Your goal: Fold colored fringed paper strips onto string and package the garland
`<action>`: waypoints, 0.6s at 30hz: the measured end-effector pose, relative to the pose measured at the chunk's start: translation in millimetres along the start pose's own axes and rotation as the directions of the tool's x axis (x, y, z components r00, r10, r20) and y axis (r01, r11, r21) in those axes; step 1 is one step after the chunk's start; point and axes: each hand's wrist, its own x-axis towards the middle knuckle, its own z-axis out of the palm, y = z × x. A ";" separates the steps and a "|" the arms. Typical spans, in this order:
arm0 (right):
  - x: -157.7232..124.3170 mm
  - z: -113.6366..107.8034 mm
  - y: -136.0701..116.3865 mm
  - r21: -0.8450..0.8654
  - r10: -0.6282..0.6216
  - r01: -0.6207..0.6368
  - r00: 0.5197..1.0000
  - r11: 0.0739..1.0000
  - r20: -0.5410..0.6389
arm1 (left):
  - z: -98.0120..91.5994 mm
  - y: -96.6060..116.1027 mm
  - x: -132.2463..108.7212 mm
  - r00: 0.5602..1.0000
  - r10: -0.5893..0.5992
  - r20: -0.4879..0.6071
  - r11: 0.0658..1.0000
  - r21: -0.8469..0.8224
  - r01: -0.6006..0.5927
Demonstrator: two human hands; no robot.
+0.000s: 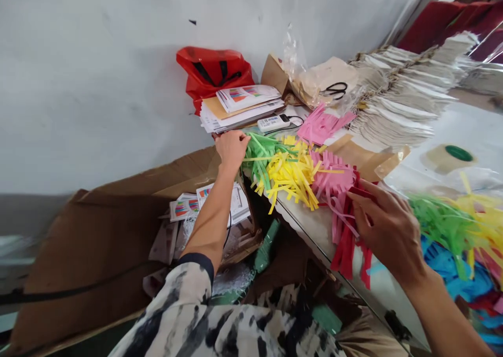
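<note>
Cardboard (98, 252) forms one large, open brown box at the left, its floor holding several loose printed cards (184, 206) with coloured stripes. Just right of it, the left hand (231, 150) has its fingertips closed together on one end of a green fringe (261, 150). Beyond this hand sit one glossy red plastic bag (214, 74) and one uneven stack of papers (245, 105), then one flat white device (271, 122) with a black cable.

Four colours of thin, strip-cut fringe lie in a row along the near table edge (308, 236): green, a curly yellow fringe (293, 173), a pink fringe (334, 176) and a limp red fringe (346, 241). One separate pink piece (322, 125) lies farther off, below one pair of black-handled scissors (335, 89). The right hand (387, 231), half curled, rests fingers at the red strips; whether it grips them I cannot tell. At the far right stand long ridged piles of whitish sheets (408, 95); nearer are one tape roll (448, 155) with a green core and one tangled heap of green, yellow and blue strips (451, 241).
</note>
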 end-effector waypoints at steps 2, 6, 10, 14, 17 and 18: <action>21.1 13.3 -11.3 0.035 -0.041 0.040 0.998 0.999 0.044 | -7.0 3.8 5.7 1.000 0.005 -0.006 1.000 0.004 -0.005; 70.1 46.2 -30.5 0.101 -0.106 0.097 0.990 0.990 0.091 | -13.2 4.0 20.0 1.000 -0.003 0.026 0.996 -0.092 0.006; 128.7 85.3 -62.4 0.210 -0.116 0.092 0.988 0.973 0.101 | -13.4 -2.1 28.6 0.992 -0.019 0.126 0.972 -0.231 0.048; 176.5 118.9 -106.7 0.297 -0.046 0.014 0.994 0.955 0.099 | -9.7 -2.6 28.2 0.985 0.031 0.169 0.901 -0.431 0.045; 195.6 135.8 -129.6 0.300 -0.002 -0.025 0.996 0.954 0.091 | -5.9 -2.1 25.8 0.972 0.096 0.215 0.822 -0.567 0.044; 199.0 140.1 -133.2 0.305 0.005 -0.032 0.996 0.952 0.087 | -4.7 -2.9 25.0 0.969 0.114 0.219 0.810 -0.585 0.037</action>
